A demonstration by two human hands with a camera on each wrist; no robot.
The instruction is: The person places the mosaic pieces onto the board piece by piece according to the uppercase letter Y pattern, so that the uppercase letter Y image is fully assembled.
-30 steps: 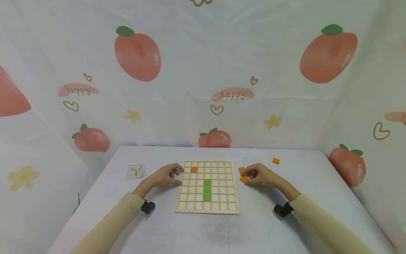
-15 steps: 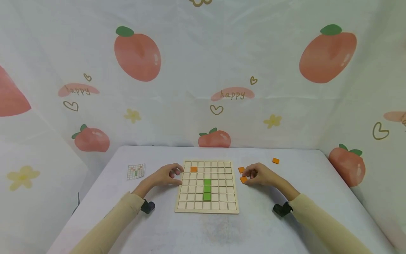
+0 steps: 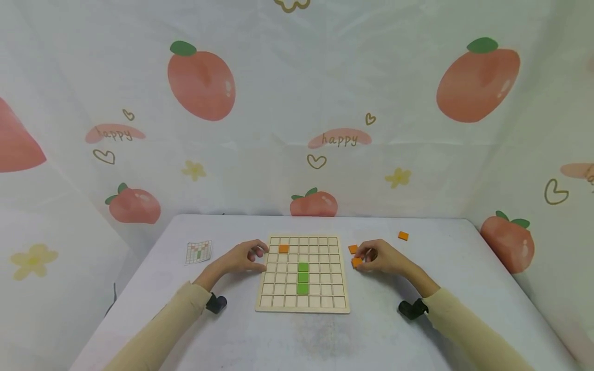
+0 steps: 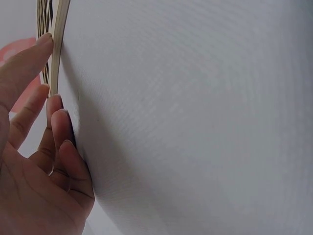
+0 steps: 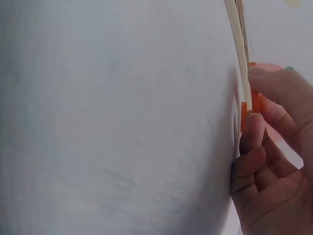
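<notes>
A pale wooden grid board (image 3: 283, 289) lies mid-table. One orange tile (image 3: 283, 249) sits in its upper left; several green tiles (image 3: 303, 277) form a column lower down. My left hand (image 3: 241, 257) rests at the board's left edge, thumb and index fingertip against it, other fingers loosely bent. Right of the board, my right hand (image 3: 380, 256) pinches an orange square tile (image 5: 255, 98) between thumb and index finger. Another orange tile (image 3: 353, 249) lies just beyond those fingertips.
Farther back on the right lies a single orange tile (image 3: 403, 236). A small printed grid card (image 3: 198, 252) is at the table's left. A white cloth with fruit prints (image 3: 260, 170) hangs behind the white table (image 3: 306, 340).
The orange tile at my right fingertips has turned slightly and now sits squarer in the pinch. My left hand has stayed at the board's edge.
</notes>
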